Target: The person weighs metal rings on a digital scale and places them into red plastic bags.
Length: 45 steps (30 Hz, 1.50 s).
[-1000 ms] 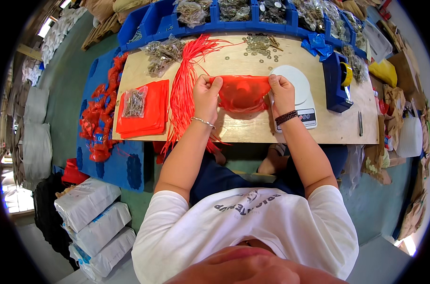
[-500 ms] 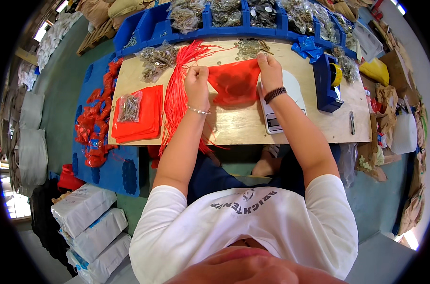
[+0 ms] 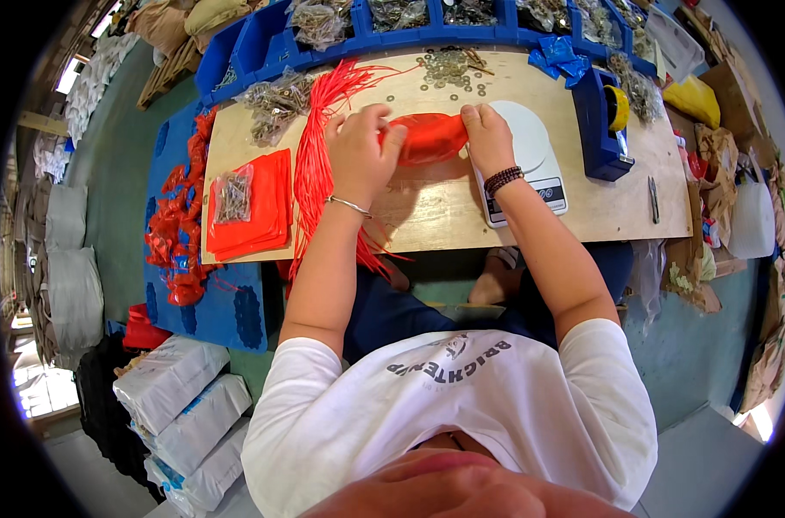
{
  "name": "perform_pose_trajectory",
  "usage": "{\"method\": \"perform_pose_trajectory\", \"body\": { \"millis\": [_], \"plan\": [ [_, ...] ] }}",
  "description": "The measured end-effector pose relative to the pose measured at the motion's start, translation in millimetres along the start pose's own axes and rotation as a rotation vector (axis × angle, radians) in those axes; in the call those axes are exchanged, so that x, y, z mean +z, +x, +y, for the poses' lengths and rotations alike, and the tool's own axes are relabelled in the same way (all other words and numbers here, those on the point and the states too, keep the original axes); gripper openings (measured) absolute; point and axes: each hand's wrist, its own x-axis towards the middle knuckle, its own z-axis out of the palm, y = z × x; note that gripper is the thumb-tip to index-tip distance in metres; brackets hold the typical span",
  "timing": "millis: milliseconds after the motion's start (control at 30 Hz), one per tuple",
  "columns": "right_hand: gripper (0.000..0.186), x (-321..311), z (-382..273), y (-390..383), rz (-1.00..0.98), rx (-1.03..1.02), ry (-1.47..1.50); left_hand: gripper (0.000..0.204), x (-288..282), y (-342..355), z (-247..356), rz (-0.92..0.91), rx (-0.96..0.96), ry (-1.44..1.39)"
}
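My left hand (image 3: 360,154) and my right hand (image 3: 487,138) both grip an orange plastic bag (image 3: 429,138), one at each end, just above the wooden table top (image 3: 427,216). The bag is bunched between them, next to a white kitchen scale (image 3: 531,164) under my right wrist. A bundle of red ties (image 3: 315,164) lies fanned out under and left of my left hand. A loose heap of small metal washers (image 3: 449,67) lies beyond the bag.
A stack of flat orange bags (image 3: 254,211) carries a clear packet of screws (image 3: 233,197). Blue bins (image 3: 358,34) of hardware line the far edge. A blue tape dispenser (image 3: 601,121) stands right. Filled orange bags (image 3: 175,233) pile on the left; white sacks (image 3: 177,406) lie on the floor.
Both hands have carried the orange bag a little farther from me, toward the scale, and squeezed it narrower; my left hand now closes over its left end.
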Motion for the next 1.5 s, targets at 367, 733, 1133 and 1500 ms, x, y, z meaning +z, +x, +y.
{"method": "perform_pose_trajectory", "body": {
  "millis": [367,733,1133,1500],
  "plan": [
    [0.031,-14,23,-18,-0.019,-0.049,-0.011,0.04,-9,1,-8,-0.525,0.104,0.045],
    [0.028,-24,45,-54,0.058,-0.028,-0.085,0.046,-14,-45,37,-0.409,0.303,0.044],
    [0.025,-22,20,-33,0.085,-0.164,0.07,0.033,-11,-34,23,-0.48,0.086,0.058],
    [0.019,-8,-11,22,-0.082,-0.212,0.447,0.026,-16,19,-21,-0.325,-0.069,-0.268]
  ]
}}
